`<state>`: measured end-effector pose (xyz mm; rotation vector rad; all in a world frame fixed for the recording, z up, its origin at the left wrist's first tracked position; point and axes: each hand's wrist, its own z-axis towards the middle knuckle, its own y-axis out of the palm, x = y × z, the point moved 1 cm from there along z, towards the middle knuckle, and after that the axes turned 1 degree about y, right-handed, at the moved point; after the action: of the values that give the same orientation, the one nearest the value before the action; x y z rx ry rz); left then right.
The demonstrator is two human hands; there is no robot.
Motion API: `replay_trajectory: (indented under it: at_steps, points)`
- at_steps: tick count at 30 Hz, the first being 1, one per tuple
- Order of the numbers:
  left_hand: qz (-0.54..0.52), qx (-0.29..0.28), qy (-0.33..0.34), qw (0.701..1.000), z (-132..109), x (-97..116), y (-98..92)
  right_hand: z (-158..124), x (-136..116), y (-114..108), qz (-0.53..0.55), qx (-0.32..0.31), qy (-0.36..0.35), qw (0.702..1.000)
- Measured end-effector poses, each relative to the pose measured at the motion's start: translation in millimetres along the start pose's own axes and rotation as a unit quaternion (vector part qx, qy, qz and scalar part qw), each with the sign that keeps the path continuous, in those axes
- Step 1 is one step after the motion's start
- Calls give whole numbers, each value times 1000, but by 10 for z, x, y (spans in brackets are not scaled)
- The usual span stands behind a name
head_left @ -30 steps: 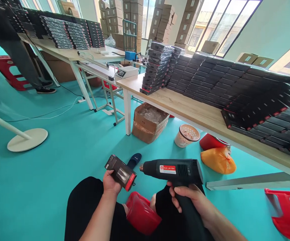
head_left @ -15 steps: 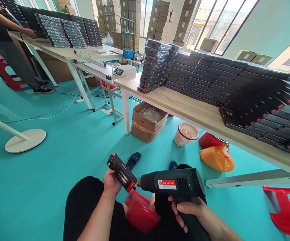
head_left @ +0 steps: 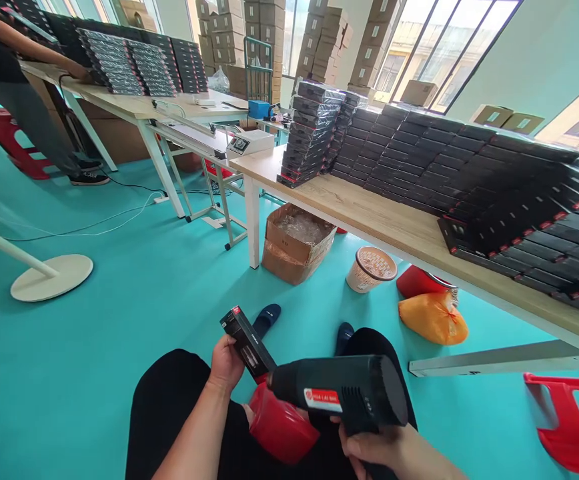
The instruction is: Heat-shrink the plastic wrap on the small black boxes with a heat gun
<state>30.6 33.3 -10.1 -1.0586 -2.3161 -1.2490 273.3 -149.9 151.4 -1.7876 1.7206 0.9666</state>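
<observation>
A slim black box with a red end point(head_left: 249, 347) is gripped by my left hand point(head_left: 226, 365), tilted over my lap. My right hand point(head_left: 377, 450) is wrapped round the handle of a dark heat gun point(head_left: 339, 390) with a red and white label. The gun's nozzle points left, at the lower red end of the box, and overlaps it in view; whether they touch I cannot tell. Beneath them, between my legs, sits a shiny red object point(head_left: 282, 427), partly hidden by the gun.
Stacks of black boxes point(head_left: 409, 153) line the wooden table point(head_left: 369, 203) ahead. Under it stand a carton of clear plastic point(head_left: 297, 240), a waste basket point(head_left: 369, 270) and an orange bag point(head_left: 432, 319). A red stool point(head_left: 569, 413) lies right. Another person point(head_left: 29, 87) works at the left table.
The heat gun has swung so its rear end sits lower and nearer me. The box in my left hand has turned slightly and moved a little right. The other person's arm shifted slightly.
</observation>
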Motion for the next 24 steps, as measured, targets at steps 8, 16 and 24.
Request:
replay_trajectory:
  at_steps: [8,16,24]
  points:
    - [65,-48,-35,996,-9,-77,-18,114,-144,-87,99,58,-43,992]
    - [146,-98,-46,983,-36,-209,-6,327,-674,-188,134,39,-57,989]
    - [160,-107,-61,979,-100,-176,0,526,-996,-199,62,13,-48,997]
